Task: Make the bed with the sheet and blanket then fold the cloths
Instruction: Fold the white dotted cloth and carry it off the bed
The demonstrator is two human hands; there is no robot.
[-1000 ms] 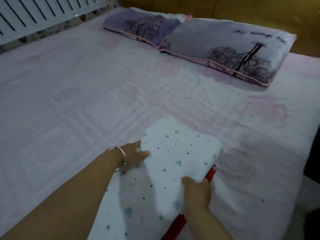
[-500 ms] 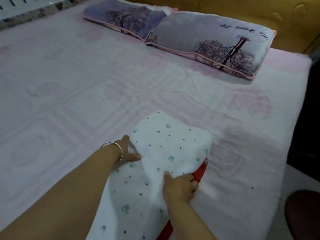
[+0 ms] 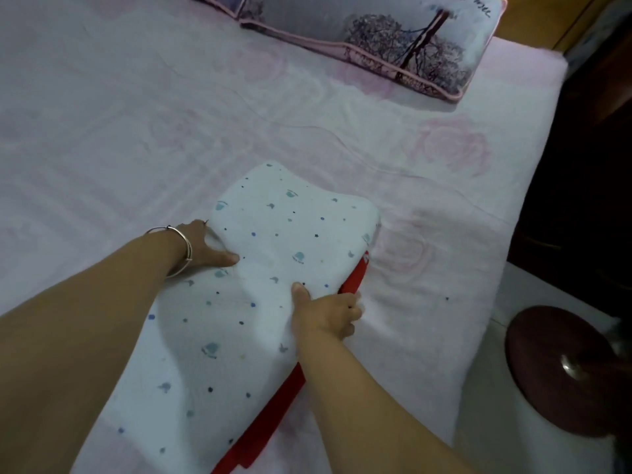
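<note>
Tree-print pillow [image 3: 393, 35] at head of bed; dark round stool [image 3: 564, 371] on floor, right of bed.

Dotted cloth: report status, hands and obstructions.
Left hand and right hand grip dotted cloth. Red cloth underneath. Pillow well clear.

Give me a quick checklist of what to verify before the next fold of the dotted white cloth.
1. Left hand grips the dotted white cloth at its left edge: ok.
2. Right hand grips its right edge: ok.
3. Cloth lies flat: not ok, waves run across it.
4. Red cloth squared underneath: not ok, it pokes out on the right.
5. Pink sheet smooth: ok.
6. Near end of the cloth: cannot tell, out of frame.
</note>
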